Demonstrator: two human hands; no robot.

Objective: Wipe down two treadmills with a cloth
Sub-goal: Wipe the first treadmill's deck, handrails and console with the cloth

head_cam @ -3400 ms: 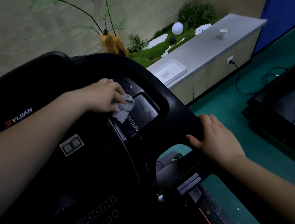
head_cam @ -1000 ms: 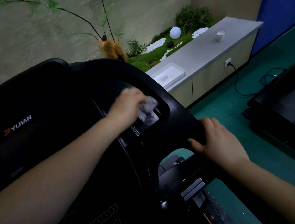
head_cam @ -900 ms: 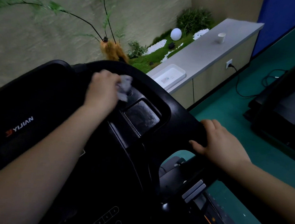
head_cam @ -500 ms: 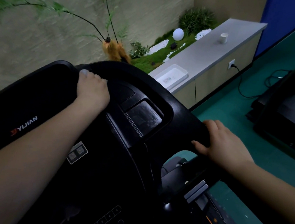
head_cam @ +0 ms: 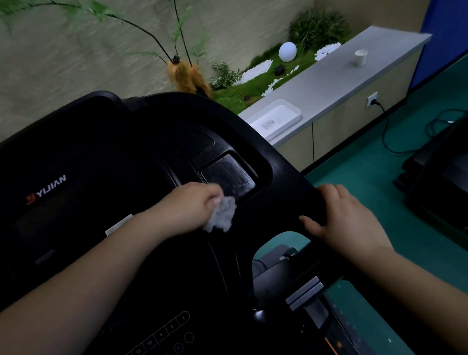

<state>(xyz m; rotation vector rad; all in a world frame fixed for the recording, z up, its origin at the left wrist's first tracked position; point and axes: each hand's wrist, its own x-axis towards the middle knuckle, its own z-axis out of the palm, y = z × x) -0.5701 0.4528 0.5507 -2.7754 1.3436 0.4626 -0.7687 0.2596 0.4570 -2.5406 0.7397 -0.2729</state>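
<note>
Left hand grips a crumpled grey cloth in curled fingers and presses it to the console of the near treadmill, just below the small glossy panel set in a recess at the console's right side. Right hand lies over the treadmill's curved black handlebar, fingers wrapped across the top and thumb along the inner edge, bracing the body.

The near treadmill fills most of the view, its dark console sloping from the branded display at the left down to rows of round buttons at the bottom edge. A second treadmill stands well apart at the right on the green floor, untouched by either hand. Beyond the handlebar runs a long grey counter carrying a white tray and, farther along, a paper cup.

The step in hand looks like wiping the console around that recessed panel. To do it well, the cloth should be flattened rather than balled, so more of it meets the surface; strokes should overlap and follow the recess edges, where dust would gather. Light pressure over the buttons seems wise, to avoid triggering them. The panel shows a smeared sheen, so a final pass there would help.
</note>
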